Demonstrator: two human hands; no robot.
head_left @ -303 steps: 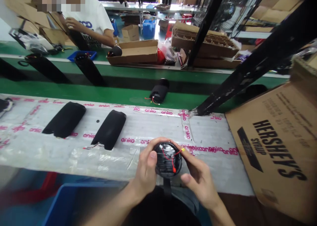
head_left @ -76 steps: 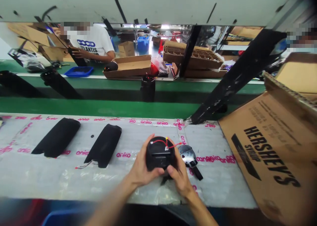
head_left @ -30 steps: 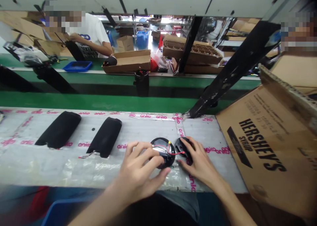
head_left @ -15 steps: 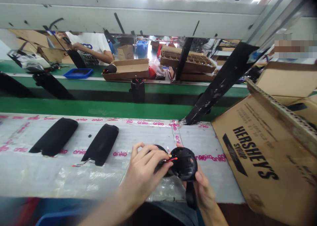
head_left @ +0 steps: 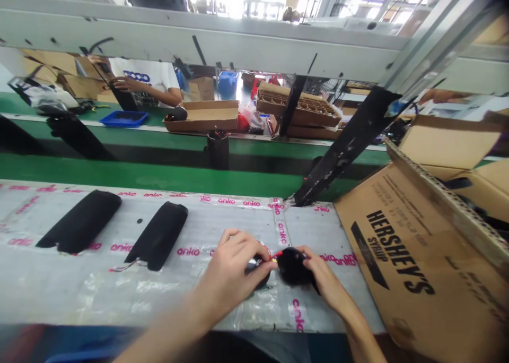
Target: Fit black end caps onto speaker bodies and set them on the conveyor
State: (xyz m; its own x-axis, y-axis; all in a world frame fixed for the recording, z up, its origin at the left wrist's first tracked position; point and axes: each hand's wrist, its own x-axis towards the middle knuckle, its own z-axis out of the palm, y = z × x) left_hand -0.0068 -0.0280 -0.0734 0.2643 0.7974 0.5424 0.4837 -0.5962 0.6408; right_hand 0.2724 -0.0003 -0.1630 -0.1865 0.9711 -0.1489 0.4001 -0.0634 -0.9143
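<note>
Black round cap [head_left: 292,266] sat just left of the Hershey's carton [head_left: 401,257], cupped in the right hand's [head_left: 324,281] curled fingers, its red wire [head_left: 276,255] leading to the left hand [head_left: 233,270], whose closed fingers gripped a second dark disc [head_left: 260,281] abutting the cap.

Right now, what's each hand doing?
Left hand: closed, holding a wired round black housing.
Right hand: closed, holding a round black cap.
</note>
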